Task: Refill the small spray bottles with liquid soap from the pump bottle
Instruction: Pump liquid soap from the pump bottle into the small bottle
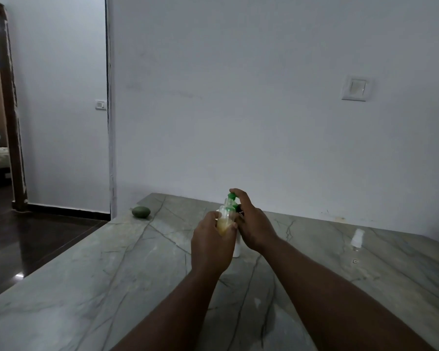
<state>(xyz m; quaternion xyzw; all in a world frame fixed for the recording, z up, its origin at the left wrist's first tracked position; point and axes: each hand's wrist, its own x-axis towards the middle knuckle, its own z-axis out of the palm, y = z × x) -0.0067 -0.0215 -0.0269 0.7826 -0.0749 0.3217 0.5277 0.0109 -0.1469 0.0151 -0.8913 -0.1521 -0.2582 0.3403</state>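
Observation:
My left hand (211,244) grips a small clear spray bottle (226,216), uncapped, with yellow liquid soap in its lower part. Its open neck sits right under the green nozzle (231,195) of the pump bottle (236,245). That white bottle stands on the marble table behind my hands and is mostly hidden. My right hand (251,221) rests over the green pump head with fingers curled on it. A second small clear spray bottle (356,245) with a white cap stands on the table to the right.
The grey marble table (112,287) runs up to a white wall. A green oval object (141,212) lies at its far left corner. To the left the table edge drops to a dark floor and a doorway.

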